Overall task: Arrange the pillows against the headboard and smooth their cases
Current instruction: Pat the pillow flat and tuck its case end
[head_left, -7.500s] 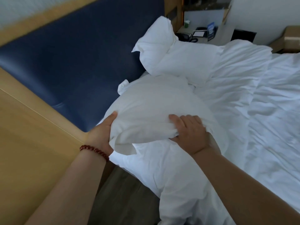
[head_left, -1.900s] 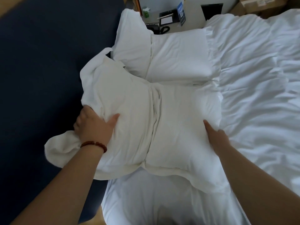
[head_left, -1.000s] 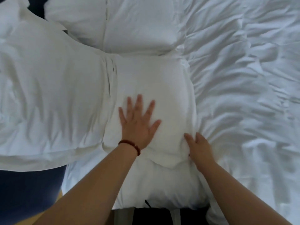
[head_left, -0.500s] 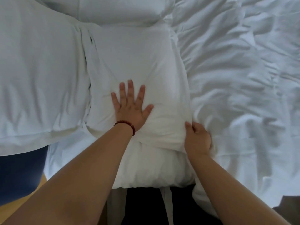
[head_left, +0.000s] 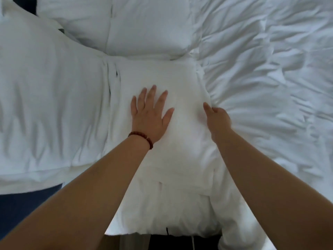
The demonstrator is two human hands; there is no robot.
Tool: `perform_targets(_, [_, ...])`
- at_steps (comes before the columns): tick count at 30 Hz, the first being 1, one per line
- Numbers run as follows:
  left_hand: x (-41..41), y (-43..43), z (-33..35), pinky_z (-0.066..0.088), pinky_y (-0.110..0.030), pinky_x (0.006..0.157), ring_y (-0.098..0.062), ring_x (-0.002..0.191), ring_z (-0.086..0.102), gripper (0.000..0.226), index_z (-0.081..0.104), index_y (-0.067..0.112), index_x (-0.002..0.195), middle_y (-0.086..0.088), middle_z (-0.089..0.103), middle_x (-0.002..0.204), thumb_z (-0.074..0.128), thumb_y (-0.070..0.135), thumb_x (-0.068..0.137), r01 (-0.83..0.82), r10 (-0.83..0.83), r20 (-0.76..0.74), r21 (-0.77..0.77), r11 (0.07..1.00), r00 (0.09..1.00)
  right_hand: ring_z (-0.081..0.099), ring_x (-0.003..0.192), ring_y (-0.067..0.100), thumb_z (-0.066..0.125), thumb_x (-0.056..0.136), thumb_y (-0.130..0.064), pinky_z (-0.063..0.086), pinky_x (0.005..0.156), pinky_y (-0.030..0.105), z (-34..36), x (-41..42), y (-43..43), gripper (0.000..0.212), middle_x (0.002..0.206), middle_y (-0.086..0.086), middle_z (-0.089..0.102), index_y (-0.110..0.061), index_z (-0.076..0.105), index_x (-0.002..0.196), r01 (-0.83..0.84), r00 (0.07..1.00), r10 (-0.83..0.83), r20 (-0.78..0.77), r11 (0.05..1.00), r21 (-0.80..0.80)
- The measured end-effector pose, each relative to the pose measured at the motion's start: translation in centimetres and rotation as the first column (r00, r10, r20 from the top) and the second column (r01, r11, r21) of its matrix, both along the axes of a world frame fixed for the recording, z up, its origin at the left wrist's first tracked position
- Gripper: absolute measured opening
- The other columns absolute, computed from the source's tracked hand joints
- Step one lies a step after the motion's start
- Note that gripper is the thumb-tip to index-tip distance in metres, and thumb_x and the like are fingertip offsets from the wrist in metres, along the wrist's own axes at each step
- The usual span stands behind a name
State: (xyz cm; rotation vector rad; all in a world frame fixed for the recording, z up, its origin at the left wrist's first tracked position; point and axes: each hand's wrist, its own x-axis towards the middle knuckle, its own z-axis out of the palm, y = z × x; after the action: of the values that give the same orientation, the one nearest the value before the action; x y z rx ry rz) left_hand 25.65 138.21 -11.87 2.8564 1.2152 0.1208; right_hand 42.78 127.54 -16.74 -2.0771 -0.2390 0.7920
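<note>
Right now the near pillow (head_left: 158,74) lies folded: its left part rests up against the dark blue headboard (head_left: 19,213), its right part lies flat beside the rumpled duvet (head_left: 270,87). The far pillow (head_left: 144,26) touches its far edge. The left hand (head_left: 150,114), with a bead bracelet (head_left: 142,138) at the wrist, presses flat on the case, fingers spread. The right hand (head_left: 217,120) sits at the pillow's right edge, thumb along the fabric; blur hides whether its fingers pinch the case. A hard stroke to the left would likely push slack into the pleats already bunched at the fold. A firm tug to the right could drag the pillow off the headboard.
</note>
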Motion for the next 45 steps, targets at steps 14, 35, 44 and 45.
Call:
perform_targets(14, [5.4,7.2,-3.9,-0.001,-0.046,0.119,-0.029,0.15,0.006,0.074,0.01,0.035,0.155,-0.003,0.008,0.165,0.006,0.066,0.088,0.013,-0.045,-0.222,-0.141,0.99,0.974,0.052,0.076,0.022,0.057,0.094,-0.047,0.038,0.069,0.028,-0.8,6.9,8.8,0.038,0.067,0.0,0.053,-0.01,0.066,0.088,0.116,0.993,-0.116,0.001,0.993,-0.012])
perform_targets(35, [7.5,16.4,-3.2,-0.006,-0.045,0.121,-0.027,0.151,-0.003,0.073,0.007,0.031,0.156,-0.002,0.004,0.165,0.015,0.067,0.093,-0.122,0.084,-0.188,-0.203,0.971,0.979,0.07,0.084,0.019,0.081,0.07,-0.017,0.058,0.078,0.031,-2.1,15.4,23.6,0.043,0.098,0.002,0.072,-0.016,0.069,0.111,0.133,0.974,-0.094,-0.204,0.974,0.185])
perform_targets(44, [6.7,17.9,-5.7,-0.016,-0.054,0.116,-0.033,0.149,-0.016,0.083,0.002,0.032,0.156,-0.006,-0.007,0.165,-0.006,0.069,0.083,-0.177,0.133,-0.225,-0.185,0.967,0.965,0.054,0.063,0.007,0.074,0.081,-0.014,0.051,0.063,0.02,-3.4,13.9,22.5,0.019,0.075,-0.01,0.055,-0.026,0.067,0.093,0.294,0.953,-0.304,-0.007,0.915,0.275])
perform_targets(45, [6.6,18.1,-6.0,-0.016,-0.054,0.116,-0.032,0.149,-0.016,0.083,0.002,0.032,0.156,-0.006,-0.008,0.165,-0.006,0.069,0.083,-0.179,0.135,-0.212,-0.2,0.963,0.968,0.053,0.064,0.004,0.074,0.081,-0.014,0.05,0.065,0.017,-3.0,13.8,22.7,0.018,0.075,-0.012,0.055,-0.026,0.067,0.093,0.322,0.942,-0.337,-0.003,0.897,0.303])
